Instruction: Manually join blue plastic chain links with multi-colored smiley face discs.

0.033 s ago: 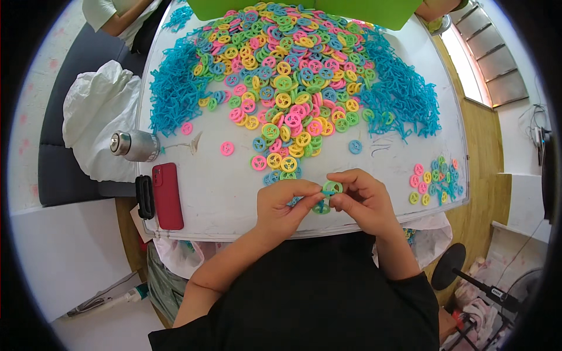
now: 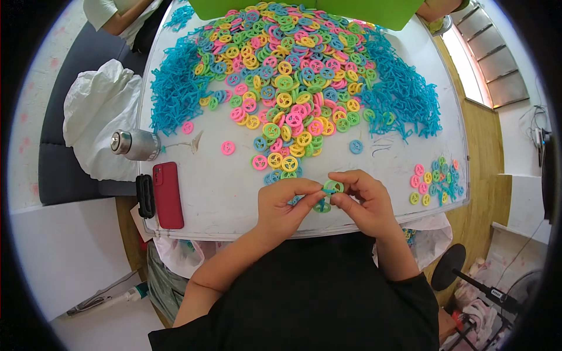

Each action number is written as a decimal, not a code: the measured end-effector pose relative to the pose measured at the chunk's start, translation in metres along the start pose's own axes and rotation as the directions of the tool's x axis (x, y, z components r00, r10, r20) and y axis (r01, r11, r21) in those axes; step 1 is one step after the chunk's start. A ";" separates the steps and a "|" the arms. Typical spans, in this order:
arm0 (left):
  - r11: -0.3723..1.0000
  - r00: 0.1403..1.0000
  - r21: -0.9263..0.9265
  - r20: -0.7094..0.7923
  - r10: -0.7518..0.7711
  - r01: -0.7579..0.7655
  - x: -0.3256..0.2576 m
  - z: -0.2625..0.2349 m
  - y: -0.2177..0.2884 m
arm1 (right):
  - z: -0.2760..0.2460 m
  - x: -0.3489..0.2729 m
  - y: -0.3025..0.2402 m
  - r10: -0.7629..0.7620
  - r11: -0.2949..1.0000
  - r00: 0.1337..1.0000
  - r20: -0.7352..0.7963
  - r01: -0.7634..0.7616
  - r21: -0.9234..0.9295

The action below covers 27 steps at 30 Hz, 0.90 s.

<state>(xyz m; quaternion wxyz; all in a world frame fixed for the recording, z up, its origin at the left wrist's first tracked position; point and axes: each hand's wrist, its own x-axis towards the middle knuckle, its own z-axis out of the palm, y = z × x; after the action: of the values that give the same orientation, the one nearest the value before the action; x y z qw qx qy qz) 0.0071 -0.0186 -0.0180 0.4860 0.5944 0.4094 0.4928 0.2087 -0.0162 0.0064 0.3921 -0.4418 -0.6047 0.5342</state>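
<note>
Close to the table's near edge, my left hand (image 2: 282,206) pinches a small blue plastic connector piece (image 2: 329,191) between thumb and fingertips. My right hand (image 2: 370,205) is closed on a light green toy wheel (image 2: 335,186), which touches the blue piece. A second green wheel (image 2: 321,207) sits just below, between the hands, with a bit of blue at its middle; whether it is joined to the piece I cannot tell. Beyond my hands spreads a large heap of pink, yellow, green and blue wheels (image 2: 285,100).
Piles of blue branched pieces flank the heap, one left (image 2: 175,88), one right (image 2: 404,88). A smaller group of wheels and blue pieces (image 2: 436,182) lies at right. At left are a metal flask (image 2: 137,144) and a red phone (image 2: 168,196). Other people's arms show at the far side.
</note>
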 end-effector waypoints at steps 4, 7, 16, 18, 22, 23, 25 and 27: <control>0.998 0.998 0.056 -0.061 -0.024 0.028 -0.006 0.008 0.002 | -0.003 -0.002 -0.005 -0.145 0.959 0.989 0.002 0.141 -0.246; 0.970 0.984 0.204 -0.093 0.150 -0.128 -0.004 0.011 0.005 | 0.001 -0.011 0.000 0.122 0.989 0.991 -0.044 -0.118 0.088; 0.987 0.990 0.082 0.045 0.134 -0.137 0.004 0.002 0.000 | -0.008 -0.020 0.003 0.076 0.991 0.995 0.058 -0.081 0.106; 0.983 0.987 0.105 0.074 0.142 -0.150 0.006 0.001 0.006 | -0.012 -0.019 0.001 0.044 0.996 0.998 0.045 -0.047 0.079; 0.980 0.980 0.104 0.130 0.153 -0.167 0.006 -0.002 0.008 | -0.008 -0.019 -0.001 0.121 0.942 0.992 0.024 -0.122 0.312; 0.981 0.980 0.105 0.128 0.153 -0.166 0.006 -0.002 0.009 | -0.008 -0.019 -0.002 0.121 0.942 0.992 0.026 -0.123 0.311; 0.983 0.973 0.097 0.190 0.134 -0.155 0.006 -0.002 0.010 | -0.008 -0.019 -0.001 0.142 0.934 0.989 0.048 -0.150 0.324; 0.985 0.980 0.100 0.152 0.125 -0.141 0.003 0.000 0.011 | -0.010 -0.018 -0.003 0.088 0.977 0.995 0.048 -0.096 0.188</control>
<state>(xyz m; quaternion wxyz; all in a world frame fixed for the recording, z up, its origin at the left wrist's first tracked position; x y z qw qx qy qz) 0.0073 -0.0174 -0.0063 0.4467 0.6807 0.3588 0.4565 0.2235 -0.0301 0.0108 0.3953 -0.4192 -0.5375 0.6157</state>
